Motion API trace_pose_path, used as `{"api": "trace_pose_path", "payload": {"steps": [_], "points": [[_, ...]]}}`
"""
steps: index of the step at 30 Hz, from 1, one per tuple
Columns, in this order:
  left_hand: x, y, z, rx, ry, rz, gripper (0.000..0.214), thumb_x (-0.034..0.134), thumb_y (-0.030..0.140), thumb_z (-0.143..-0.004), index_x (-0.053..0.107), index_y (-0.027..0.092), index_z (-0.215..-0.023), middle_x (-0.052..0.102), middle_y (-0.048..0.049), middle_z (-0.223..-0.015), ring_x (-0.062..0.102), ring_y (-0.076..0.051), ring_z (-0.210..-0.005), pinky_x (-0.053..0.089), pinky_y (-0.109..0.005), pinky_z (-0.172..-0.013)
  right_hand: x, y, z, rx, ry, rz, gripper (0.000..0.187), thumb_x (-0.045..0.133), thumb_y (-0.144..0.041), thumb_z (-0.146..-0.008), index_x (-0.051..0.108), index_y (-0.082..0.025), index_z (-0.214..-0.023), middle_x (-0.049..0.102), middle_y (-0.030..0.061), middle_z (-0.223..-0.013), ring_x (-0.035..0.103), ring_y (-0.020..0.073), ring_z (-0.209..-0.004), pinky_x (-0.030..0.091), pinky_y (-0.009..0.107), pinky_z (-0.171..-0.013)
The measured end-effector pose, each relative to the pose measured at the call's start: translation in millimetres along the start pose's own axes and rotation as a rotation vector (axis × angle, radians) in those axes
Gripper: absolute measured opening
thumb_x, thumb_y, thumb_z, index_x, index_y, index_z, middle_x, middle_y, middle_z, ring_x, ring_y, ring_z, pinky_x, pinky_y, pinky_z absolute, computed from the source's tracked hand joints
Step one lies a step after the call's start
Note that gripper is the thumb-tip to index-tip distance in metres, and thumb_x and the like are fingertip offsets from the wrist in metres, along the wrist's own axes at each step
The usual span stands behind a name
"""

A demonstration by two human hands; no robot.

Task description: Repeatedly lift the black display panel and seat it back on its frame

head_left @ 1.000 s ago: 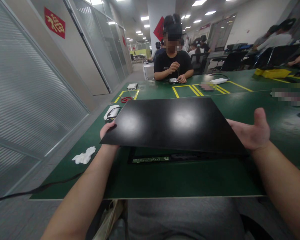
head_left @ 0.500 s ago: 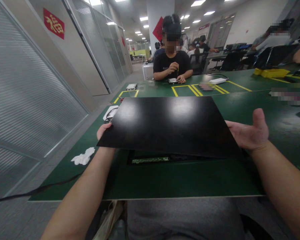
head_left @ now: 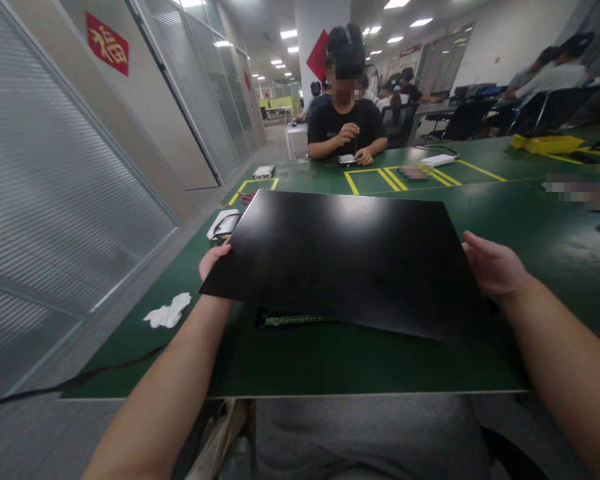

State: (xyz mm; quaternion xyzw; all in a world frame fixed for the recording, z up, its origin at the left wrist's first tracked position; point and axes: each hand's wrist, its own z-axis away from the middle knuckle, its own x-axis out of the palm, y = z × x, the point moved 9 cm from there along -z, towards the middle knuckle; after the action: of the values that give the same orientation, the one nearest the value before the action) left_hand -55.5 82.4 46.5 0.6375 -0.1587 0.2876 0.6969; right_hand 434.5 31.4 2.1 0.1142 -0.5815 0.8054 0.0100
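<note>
A thin, glossy black panel (head_left: 345,257) that looks like a display screen is held above the table, its right end tilted toward me. My left hand (head_left: 213,262) grips its left edge, thumb on top and the other fingers hidden underneath. At the right edge, my right hand (head_left: 495,265) holds on from the side; its fingertips are partly hidden by the panel. Below the panel, a green circuit board strip (head_left: 293,321) in a dark surround shows on the table, mostly covered.
The green table (head_left: 360,367) has yellow tape markings. On its left lie crumpled white tissue (head_left: 169,312), a white device with a cable (head_left: 223,225) and red-handled scissors (head_left: 247,198). Opposite sits a person (head_left: 347,127) handling a small device. A yellow tray (head_left: 547,144) stands far right.
The panel has shifted slightly right, and its right near corner has come down toward me. My right hand, open with its thumb raised before, has closed in on the right edge.
</note>
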Motion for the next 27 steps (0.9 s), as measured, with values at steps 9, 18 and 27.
{"api": "trace_pose_path", "payload": {"steps": [9, 18, 27], "points": [[-0.7, -3.8, 11.7, -0.046, 0.177, -0.012, 0.052, 0.051, 0.012, -0.070, 0.067, 0.009, -0.120, 0.076, -0.0053, -0.073, 0.076, -0.028, -0.079, 0.063, -0.040, -0.082, 6.2, 1.7, 1.4, 0.033, 0.045, -0.075, 0.024, 0.068, -0.038, -0.073, 0.075, -0.023, -0.090, 0.078, 0.0064, -0.098, 0.075, 0.0303, -0.093, 0.060, 0.049, -0.090], [-3.6, -11.3, -0.9, 0.042, 0.047, -0.037, 0.027, 0.061, 0.020, -0.072, 0.072, 0.013, -0.095, 0.074, -0.0041, -0.075, 0.074, -0.026, -0.082, 0.060, -0.038, -0.084, 2.7, -12.4, 7.8, -0.058, 0.146, -0.170, 0.036, 0.062, -0.033, -0.075, 0.071, -0.026, -0.109, 0.078, 0.0046, -0.103, 0.074, 0.0298, -0.093, 0.060, 0.051, -0.089], [16.5, -42.9, -3.5, 0.055, -0.221, -0.472, 0.042, 0.080, 0.036, -0.068, 0.074, 0.013, -0.102, 0.076, -0.0106, -0.103, 0.069, -0.026, -0.102, 0.055, -0.034, -0.088, -90.1, -36.3, 28.8, -0.367, 0.748, -0.128, 0.015, 0.070, -0.017, -0.065, 0.064, -0.026, -0.076, 0.066, 0.0014, -0.069, 0.067, 0.0233, -0.067, 0.063, 0.045, -0.063]]}}
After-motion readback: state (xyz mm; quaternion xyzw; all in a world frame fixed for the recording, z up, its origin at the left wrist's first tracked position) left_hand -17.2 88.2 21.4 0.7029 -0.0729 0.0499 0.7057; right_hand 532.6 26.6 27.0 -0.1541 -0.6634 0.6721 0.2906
